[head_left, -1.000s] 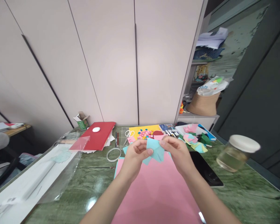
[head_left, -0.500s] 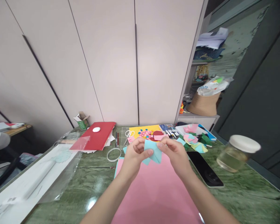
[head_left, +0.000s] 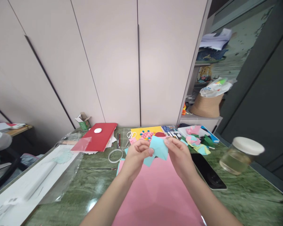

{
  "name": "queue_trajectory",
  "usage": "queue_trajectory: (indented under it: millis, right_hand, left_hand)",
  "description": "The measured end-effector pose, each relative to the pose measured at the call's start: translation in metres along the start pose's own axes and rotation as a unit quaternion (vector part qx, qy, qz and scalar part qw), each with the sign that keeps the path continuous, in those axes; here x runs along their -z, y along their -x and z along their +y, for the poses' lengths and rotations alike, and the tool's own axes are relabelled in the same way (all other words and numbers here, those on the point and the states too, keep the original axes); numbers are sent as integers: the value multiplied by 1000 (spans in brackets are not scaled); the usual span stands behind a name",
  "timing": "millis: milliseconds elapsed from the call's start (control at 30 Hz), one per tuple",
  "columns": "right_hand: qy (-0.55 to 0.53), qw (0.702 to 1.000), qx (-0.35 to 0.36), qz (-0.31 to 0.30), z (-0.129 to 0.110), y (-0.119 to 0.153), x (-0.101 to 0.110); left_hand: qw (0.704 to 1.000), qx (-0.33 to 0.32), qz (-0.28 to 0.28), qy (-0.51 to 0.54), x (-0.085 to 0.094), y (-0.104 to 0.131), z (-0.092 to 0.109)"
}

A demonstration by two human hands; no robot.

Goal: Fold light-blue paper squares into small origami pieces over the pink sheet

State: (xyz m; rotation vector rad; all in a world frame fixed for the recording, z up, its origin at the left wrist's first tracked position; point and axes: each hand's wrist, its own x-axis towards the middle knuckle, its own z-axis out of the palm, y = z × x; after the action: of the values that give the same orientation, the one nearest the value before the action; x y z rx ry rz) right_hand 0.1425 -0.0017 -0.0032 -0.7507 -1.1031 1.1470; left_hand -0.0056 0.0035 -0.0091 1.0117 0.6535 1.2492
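Observation:
A small light-blue piece of paper (head_left: 158, 147) is held up between my two hands, above a large pink sheet (head_left: 159, 191). My left hand (head_left: 139, 157) pinches its left edge between thumb and fingers. At the opposite edge, my right hand (head_left: 178, 152) grips it the same way. Another light-blue paper piece (head_left: 149, 161) shows just below the held one; whether it is in the air or on the sheet I cannot tell. Behind my hands lie pink and blue small balls (head_left: 147, 135) on a yellow sheet (head_left: 135, 130).
White scissors (head_left: 131, 135), pens (head_left: 118, 140) and a clear ring (head_left: 115, 155) lie left of the pink sheet. A red folder (head_left: 100, 138) is farther left. To the right are a black phone (head_left: 208, 171), a lidded jar (head_left: 240, 157) and colored paper scraps (head_left: 198, 142).
The held light-blue paper has been turned and opened out from a pointed, folded look to a flatter square. My right hand has shifted slightly right.

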Motion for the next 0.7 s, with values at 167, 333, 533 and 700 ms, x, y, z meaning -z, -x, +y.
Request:
queue_trajectory:
  millis: [167, 333, 533, 700]
  right_hand:
    - [-49, 998, -24, -11, 1, -1, 2]
    - [-74, 997, -38, -6, 1, -3, 5]
    - [-106, 992, -60, -22, 0, 1, -1]
    - [-108, 991, -73, -32, 5, 1, -6]
  left_hand:
    - [997, 28, -51, 57, -2, 1, 1]
    - [992, 57, -76, 79, -2, 0, 0]
    - [989, 64, -78, 106, -5, 0, -3]
    - [988, 47, -76, 129, -7, -2, -7]
